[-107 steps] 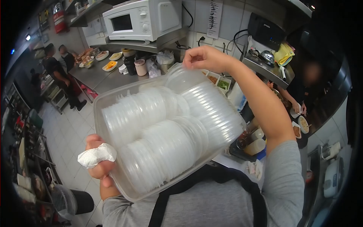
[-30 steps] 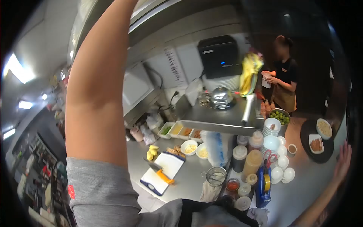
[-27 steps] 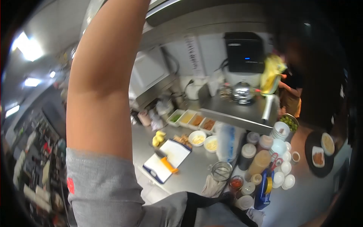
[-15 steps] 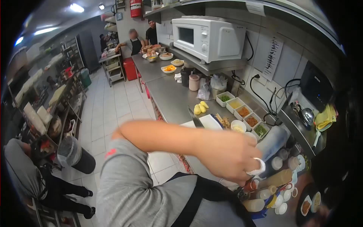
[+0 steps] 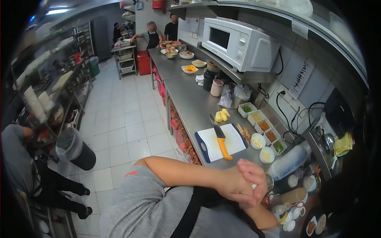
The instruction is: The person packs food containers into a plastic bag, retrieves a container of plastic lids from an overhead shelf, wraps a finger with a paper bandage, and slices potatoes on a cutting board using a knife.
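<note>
My left hand (image 5: 232, 185) and my right hand (image 5: 254, 176) are closed together in front of my apron, at the near edge of the steel counter. A small bit of crumpled white paper (image 5: 254, 186) shows between them; the rest is hidden by the fingers. Just beyond lies a white cutting board (image 5: 234, 141) with a dark blue edge. On it rests a knife with an orange handle (image 5: 224, 149). Peeled yellow pieces (image 5: 222, 115) and brown strips (image 5: 243, 134) lie near the board, beside two white bowls (image 5: 258, 141) of pale food.
Food trays (image 5: 263, 126), bottles (image 5: 293, 196) and a wrapped roll (image 5: 287, 162) stand right. A microwave (image 5: 239, 43) sits on a shelf. A lined bin (image 5: 75, 148) and a bending person (image 5: 35, 174) are left; several people stand at the back.
The tub of plastic lids is out of view. The view has swung left from the raised shelf side. My left hand has lowered slightly, and my right hand has come in against it.
</note>
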`<state>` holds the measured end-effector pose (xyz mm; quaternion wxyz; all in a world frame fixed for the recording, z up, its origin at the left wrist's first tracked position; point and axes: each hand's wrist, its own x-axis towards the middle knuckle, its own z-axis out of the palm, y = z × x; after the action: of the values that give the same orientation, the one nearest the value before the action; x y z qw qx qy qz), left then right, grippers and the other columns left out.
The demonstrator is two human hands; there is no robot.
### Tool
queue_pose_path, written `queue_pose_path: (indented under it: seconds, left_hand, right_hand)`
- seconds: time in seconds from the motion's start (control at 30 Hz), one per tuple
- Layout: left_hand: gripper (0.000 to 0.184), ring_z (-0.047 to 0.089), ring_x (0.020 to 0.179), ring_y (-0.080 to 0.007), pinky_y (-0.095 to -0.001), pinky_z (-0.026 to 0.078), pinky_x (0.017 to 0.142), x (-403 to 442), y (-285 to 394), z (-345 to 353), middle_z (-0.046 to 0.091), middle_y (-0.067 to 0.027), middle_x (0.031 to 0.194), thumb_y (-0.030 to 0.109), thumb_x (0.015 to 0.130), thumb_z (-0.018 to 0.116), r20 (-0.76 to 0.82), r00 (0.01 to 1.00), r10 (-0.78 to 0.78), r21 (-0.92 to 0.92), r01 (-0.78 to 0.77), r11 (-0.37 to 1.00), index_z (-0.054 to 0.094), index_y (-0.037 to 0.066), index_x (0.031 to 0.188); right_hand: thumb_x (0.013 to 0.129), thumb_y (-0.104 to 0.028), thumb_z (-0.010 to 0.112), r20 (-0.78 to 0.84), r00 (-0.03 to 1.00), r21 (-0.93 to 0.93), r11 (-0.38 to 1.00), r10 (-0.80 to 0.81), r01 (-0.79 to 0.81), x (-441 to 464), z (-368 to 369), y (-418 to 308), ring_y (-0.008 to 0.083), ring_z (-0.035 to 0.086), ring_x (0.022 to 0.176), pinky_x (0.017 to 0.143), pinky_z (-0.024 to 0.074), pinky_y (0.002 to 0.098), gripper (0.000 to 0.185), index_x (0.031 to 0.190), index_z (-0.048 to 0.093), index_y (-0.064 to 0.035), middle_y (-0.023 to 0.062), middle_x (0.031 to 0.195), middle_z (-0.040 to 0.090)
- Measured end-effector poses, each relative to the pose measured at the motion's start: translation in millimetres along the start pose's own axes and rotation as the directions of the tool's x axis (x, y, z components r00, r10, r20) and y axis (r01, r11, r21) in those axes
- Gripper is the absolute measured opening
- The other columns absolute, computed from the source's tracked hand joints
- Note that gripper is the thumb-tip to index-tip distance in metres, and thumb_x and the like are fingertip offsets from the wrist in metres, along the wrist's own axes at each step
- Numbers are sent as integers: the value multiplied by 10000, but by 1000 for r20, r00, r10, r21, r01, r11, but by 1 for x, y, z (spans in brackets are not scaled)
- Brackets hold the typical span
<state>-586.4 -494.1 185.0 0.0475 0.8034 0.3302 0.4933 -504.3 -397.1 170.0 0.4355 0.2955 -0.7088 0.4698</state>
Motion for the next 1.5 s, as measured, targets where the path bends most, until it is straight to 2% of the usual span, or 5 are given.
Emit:
queue_pose_path:
  seconds: [0.53,0.83,0.97,1.23,1.5]
  left_hand:
    - [282,582,671,-243,-333,459,643,-26,-19,-26,604,-70,701,291,876,567,226,970,86,-124,-59,991,639,73,711]
    - [261,544,533,-253,-350,428,522,-104,-38,-90,561,-72,574,256,832,618,237,930,-279,176,241,954,612,73,645]
    - [152,590,604,-289,-347,453,564,-192,-42,-66,615,-121,672,210,837,611,-119,614,-780,10,786,618,615,70,778]
    - [106,601,607,-304,-375,470,579,-272,-42,-26,594,-160,668,85,839,545,-388,403,-829,114,913,391,578,86,939]
    - [217,603,670,-337,-410,449,592,-431,-15,2,590,-210,725,194,880,482,-684,-184,-706,-133,983,-128,609,21,847]
  right_hand:
    - [909,-247,309,14,996,-178,980,-88,89,12,27,-11,378,556,997,873,432,477,410,999,585,42,241,1058,578]
    - [925,-325,440,-243,838,-259,799,490,-542,-32,24,6,232,521,1073,928,387,327,469,1249,463,12,150,1142,563]
    - [929,-230,454,-103,447,-123,434,889,-892,-79,-11,24,134,581,881,849,430,293,322,1071,593,24,93,901,646]
    - [922,-99,436,-66,963,-220,938,260,-268,141,-77,51,183,596,874,804,471,309,272,1140,525,38,113,905,615]
    - [842,-140,598,-290,860,37,902,421,-429,289,-148,178,151,576,837,778,454,307,171,975,622,-36,55,957,618]
